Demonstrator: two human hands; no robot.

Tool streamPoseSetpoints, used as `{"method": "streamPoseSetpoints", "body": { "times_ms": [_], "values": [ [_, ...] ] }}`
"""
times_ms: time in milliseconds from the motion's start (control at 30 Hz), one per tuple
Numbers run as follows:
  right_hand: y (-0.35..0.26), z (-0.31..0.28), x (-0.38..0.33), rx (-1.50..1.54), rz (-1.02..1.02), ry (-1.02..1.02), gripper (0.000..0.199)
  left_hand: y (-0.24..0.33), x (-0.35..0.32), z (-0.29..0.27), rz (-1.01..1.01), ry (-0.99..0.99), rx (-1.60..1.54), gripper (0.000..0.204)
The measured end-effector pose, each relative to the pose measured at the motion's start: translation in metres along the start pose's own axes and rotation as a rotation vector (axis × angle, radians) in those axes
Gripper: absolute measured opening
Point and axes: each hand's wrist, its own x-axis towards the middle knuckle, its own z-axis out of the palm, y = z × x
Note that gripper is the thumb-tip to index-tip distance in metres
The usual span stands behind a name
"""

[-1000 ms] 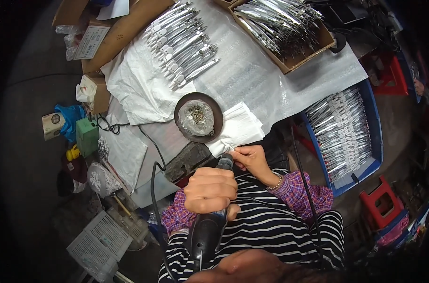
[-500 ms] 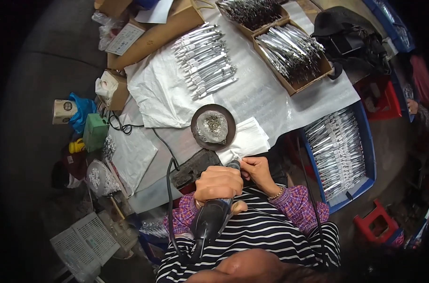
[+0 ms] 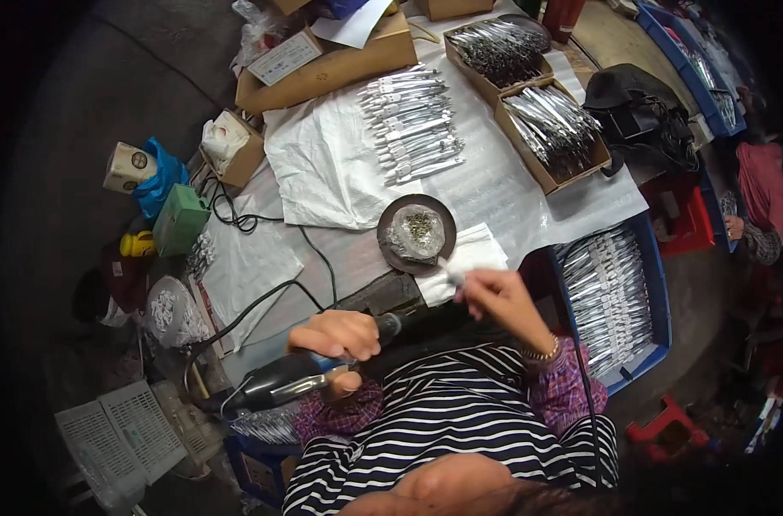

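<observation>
The table (image 3: pixel 512 185) is crowded with shiny metal bits. The left hand (image 3: pixel 335 334) is wrapped tight around a black power tool (image 3: pixel 288 378), at seven o'clock from the round dish (image 3: pixel 415 232). It looks heavy and stiff; grab its fat middle. The right hand (image 3: pixel 494 297) pinches a small silver piece (image 3: pixel 451 273).

One head-worn fisheye view looks steeply down on the worktable (image 3: pixel 503 185) from fairly high; edges blur, perhaps bending.

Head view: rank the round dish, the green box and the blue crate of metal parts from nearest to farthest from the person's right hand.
1. Round dish, just up-left of the right hand.
2. Blue crate, to its right.
3. Green box, far left.
</observation>
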Motion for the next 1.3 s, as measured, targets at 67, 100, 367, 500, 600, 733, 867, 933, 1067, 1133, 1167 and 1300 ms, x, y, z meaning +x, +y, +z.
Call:
{"method": "streamPoseSetpoints", "body": {
  "times_ms": [67, 100, 367, 500, 600, 733, 867, 933, 1067, 1133, 1167, 1300],
  "values": [
    [-0.024, -0.003, 0.027, -0.348, -0.323, 0.16, 0.012, 0.012, -0.009, -0.005, -0.009, 0.097, 0.05, 0.042],
    [-0.031, -0.009, 0.044, -0.521, -0.464, 0.207, 0.012, 0.015, -0.015, -0.007, -0.004, 0.098, 0.048, 0.042],
    [-0.05, -0.02, 0.147, -0.828, -0.534, 0.216, 0.013, 0.035, -0.04, -0.014, -0.126, 0.325, 0.095, 0.044],
    [-0.032, -0.017, 0.167, -0.948, -0.548, 0.151, 0.013, 0.038, -0.045, -0.018, -0.14, 0.363, 0.084, 0.044],
    [-0.028, -0.015, 0.169, -1.019, -0.65, 0.165, 0.013, 0.036, -0.05, -0.022, -0.136, 0.384, 0.056, 0.041],
    [-0.026, -0.012, 0.161, -0.961, -0.749, 0.295, 0.014, 0.032, -0.054, -0.027, -0.138, 0.395, 0.015, 0.039],
    [-0.032, -0.01, 0.149, -0.882, -0.659, 0.299, 0.018, 0.033, -0.058, -0.03, -0.144, 0.401, 0.008, 0.039],
    [-0.025, -0.014, 0.15, -0.921, -0.685, 0.3, 0.018, 0.036, -0.056, -0.03, -0.159, 0.405, 0.055, 0.039],
    [-0.02, -0.016, 0.154, -1.037, -0.668, 0.335, 0.018, 0.041, -0.056, -0.035, -0.155, 0.398, 0.114, 0.039],
    [-0.017, -0.018, 0.156, -1.067, -0.672, 0.337, 0.018, 0.048, -0.055, -0.039, -0.134, 0.395, 0.143, 0.039],
    [-0.017, -0.017, 0.157, -1.057, -0.669, 0.341, 0.017, 0.052, -0.056, -0.041, -0.116, 0.395, 0.173, 0.04],
    [-0.025, -0.007, 0.151, -0.953, -0.693, 0.341, 0.016, 0.075, -0.058, -0.055, -0.033, 0.452, 0.23, 0.043]
  ]
}}
